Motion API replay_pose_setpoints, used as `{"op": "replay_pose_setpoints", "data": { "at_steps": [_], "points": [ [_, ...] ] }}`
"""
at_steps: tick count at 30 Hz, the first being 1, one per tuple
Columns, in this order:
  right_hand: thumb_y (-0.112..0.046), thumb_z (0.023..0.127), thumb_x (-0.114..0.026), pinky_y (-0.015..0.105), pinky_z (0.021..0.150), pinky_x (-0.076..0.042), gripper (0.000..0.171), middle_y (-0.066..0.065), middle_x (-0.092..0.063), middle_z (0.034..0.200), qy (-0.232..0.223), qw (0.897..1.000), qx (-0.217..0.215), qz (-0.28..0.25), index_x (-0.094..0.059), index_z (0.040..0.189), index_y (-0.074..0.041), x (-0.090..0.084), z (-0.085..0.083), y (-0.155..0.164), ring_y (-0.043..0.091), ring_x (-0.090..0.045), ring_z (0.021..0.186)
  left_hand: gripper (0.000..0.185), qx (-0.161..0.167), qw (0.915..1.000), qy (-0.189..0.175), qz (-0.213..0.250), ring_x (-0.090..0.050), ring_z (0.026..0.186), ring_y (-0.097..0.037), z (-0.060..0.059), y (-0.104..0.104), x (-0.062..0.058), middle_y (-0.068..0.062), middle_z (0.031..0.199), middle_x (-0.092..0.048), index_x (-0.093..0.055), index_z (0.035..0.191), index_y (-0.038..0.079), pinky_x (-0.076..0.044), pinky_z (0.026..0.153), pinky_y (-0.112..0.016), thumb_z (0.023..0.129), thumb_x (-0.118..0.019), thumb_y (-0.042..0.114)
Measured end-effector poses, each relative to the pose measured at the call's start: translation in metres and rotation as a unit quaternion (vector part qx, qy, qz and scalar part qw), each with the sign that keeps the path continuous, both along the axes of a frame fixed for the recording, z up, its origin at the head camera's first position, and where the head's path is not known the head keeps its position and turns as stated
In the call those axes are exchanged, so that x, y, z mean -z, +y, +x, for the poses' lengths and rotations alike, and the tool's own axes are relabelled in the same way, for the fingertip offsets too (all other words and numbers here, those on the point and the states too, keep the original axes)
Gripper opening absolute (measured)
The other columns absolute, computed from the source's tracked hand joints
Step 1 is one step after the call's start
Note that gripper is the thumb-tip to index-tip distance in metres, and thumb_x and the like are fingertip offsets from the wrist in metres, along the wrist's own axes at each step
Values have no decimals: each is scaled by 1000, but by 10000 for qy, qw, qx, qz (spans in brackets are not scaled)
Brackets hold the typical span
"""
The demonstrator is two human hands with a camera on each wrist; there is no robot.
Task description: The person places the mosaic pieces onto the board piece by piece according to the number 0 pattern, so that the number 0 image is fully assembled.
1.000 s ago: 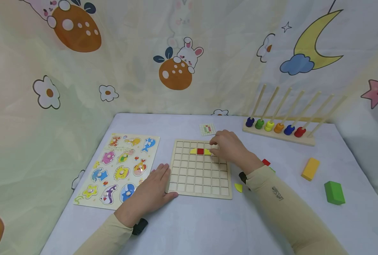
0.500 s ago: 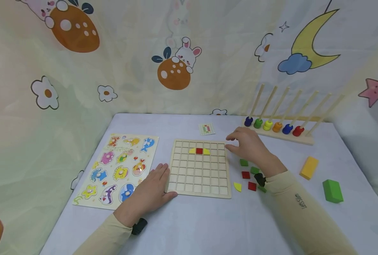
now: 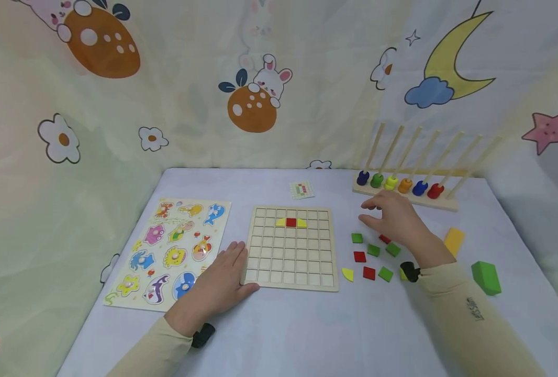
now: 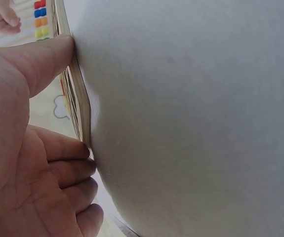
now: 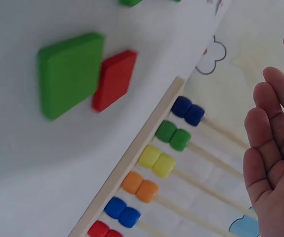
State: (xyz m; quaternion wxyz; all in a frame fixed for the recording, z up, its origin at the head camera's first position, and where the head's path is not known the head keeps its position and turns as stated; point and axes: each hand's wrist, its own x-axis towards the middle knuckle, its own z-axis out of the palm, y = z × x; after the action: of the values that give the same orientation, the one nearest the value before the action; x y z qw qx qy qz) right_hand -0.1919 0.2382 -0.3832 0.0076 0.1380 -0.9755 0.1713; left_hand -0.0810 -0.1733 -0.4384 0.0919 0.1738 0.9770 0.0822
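Note:
A wooden grid board [image 3: 292, 262] lies mid-table, with a red square tile [image 3: 290, 222] between two yellow quarter-round tiles in an upper row. My left hand [image 3: 222, 277] rests at the board's left side, fingers straight; in the left wrist view its thumb and fingertips touch the board's edge. Over loose tiles right of the board hovers my right hand [image 3: 394, 220], thumb and fingers apart and nothing between them. Those tiles include green squares [image 3: 356, 238], red squares [image 3: 369, 273] and a yellow quarter-round [image 3: 348, 274]. The right wrist view shows a green tile [image 5: 71, 74] beside a red one [image 5: 114, 80].
An animal peg puzzle [image 3: 166, 246] lies on the left. Behind the board is a small pattern card [image 3: 301, 190]. A bead rack [image 3: 403, 198] with upright rods stands at the back right. A yellow block [image 3: 454, 241] and a green block [image 3: 486, 278] sit farther right.
My right hand has moved right, from the yellow tile on the board to above the loose tiles, uncovering several of them. My left hand stays at the board.

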Motion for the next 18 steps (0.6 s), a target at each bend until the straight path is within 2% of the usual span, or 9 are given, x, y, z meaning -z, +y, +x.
{"op": "replay_pose_setpoints", "data": {
  "at_steps": [9,18],
  "points": [
    [-30,96,-76,59,98,-51,36,17,-71,117,-165,9998,74,100,-76,121,-5,5,9,22,38,-59,113,99,-12,10000,-13,21,-21,163,-34,-1,-2,2,-17,173,-26,-31,163,-1,-26,132,-51,95,-68,60],
    [-31,95,-75,63,100,-47,36,19,-70,118,-510,9976,211,420,-76,121,-5,17,15,40,40,-57,115,98,3,10000,-26,47,-21,163,-35,0,-2,2,-18,173,-27,-32,162,-2,-25,132,-52,95,-68,60]
  ]
}}
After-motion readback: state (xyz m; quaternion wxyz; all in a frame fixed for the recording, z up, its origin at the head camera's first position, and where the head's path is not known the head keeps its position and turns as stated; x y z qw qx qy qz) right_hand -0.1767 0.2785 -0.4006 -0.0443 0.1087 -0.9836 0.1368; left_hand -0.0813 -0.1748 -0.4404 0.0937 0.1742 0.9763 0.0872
